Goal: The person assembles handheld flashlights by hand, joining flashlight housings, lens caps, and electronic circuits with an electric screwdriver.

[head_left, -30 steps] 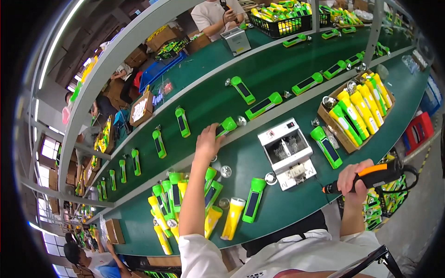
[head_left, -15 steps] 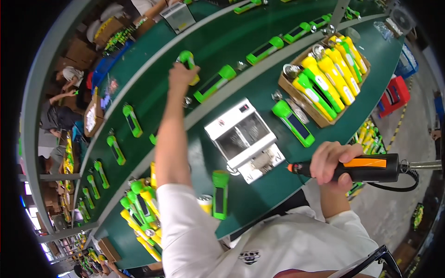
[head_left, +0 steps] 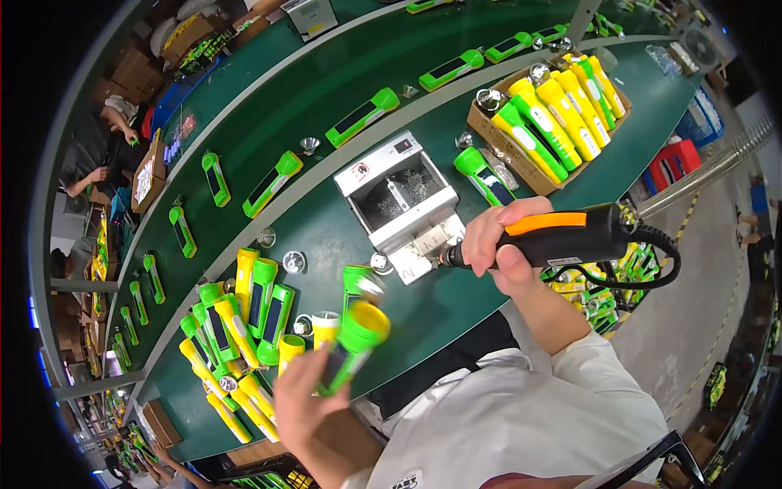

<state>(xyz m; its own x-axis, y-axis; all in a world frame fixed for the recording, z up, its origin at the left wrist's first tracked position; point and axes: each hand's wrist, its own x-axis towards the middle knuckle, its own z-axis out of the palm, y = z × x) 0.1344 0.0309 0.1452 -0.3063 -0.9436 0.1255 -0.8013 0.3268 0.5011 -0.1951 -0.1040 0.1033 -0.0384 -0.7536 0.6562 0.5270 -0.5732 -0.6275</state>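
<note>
My left hand (head_left: 309, 399), close to my body, is wrapped round a green flashlight (head_left: 346, 350) with a yellow round mouth tilted upward; motion blurs both. Just beyond it a green flashlight (head_left: 356, 279) and a shiny reflector are partly hidden. In my right hand (head_left: 507, 248) is a black electric screwdriver (head_left: 570, 235) with an orange strip, held level and pointing left. Its tip is at the front of a white screw dispenser (head_left: 399, 200), whose tray holds loose screws. Whether the tip touches a screw is too small to tell.
A cardboard box (head_left: 533, 173) of yellow and green flashlights stands right of the dispenser, with a green flashlight (head_left: 485, 175) beside it. More flashlights (head_left: 236, 318) crowd the table's left side. Beyond a grey rail, a green conveyor belt (head_left: 326, 90) carries flashlights. Other people work at far left.
My left hand has come back from the conveyor toward my body with a green flashlight. My right hand has brought the screwdriver left, to the dispenser's front. The whole view has shifted slightly.
</note>
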